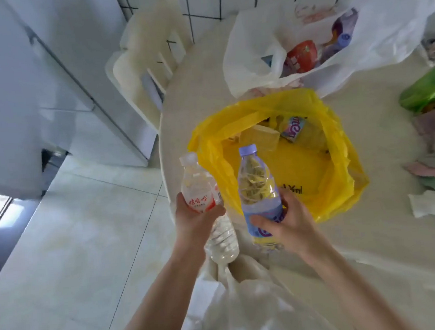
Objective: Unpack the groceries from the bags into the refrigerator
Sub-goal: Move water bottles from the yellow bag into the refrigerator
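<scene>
Head view: left hand (194,220) grips two clear bottles (197,190), right hand (285,224) grips purple bottle (259,192) above yellow bag (316,183), likely batching one fridge (55,73) trip.

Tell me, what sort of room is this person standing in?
Most likely a home kitchen or dining corner: a refrigerator stands against a tiled wall, and a chair is pushed up to a table that holds shopping bags of groceries.
</scene>
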